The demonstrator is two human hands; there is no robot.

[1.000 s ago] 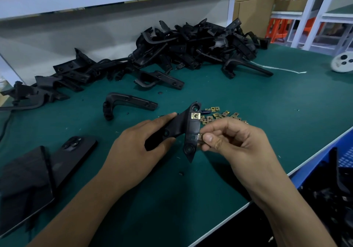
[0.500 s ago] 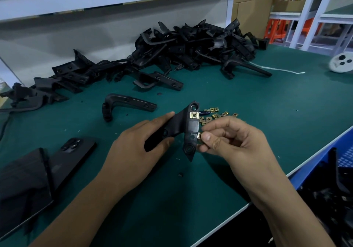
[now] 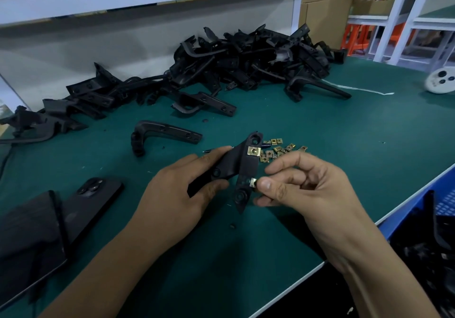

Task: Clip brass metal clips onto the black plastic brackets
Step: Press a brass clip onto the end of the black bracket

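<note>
My left hand [image 3: 181,195] grips a black plastic bracket [image 3: 246,167] by its arm, holding it above the green mat. One brass clip [image 3: 253,150] sits clipped on the bracket's upper edge. My right hand [image 3: 302,184] pinches a second brass clip [image 3: 253,182] between thumb and finger, pressed against the bracket's lower right edge. Several loose brass clips [image 3: 278,150] lie on the mat just behind the bracket.
A large heap of black brackets [image 3: 241,59] fills the back of the green mat [image 3: 320,130], with one single bracket [image 3: 162,135] lying nearer. A black phone [image 3: 96,194] and dark case lie left. The table edge runs diagonally at right, a blue crate [image 3: 440,207] below it.
My right hand has kept pushing the second clip against the bracket's lower edge; its fingers have spread a little. The bracket and my left hand have barely shifted.
</note>
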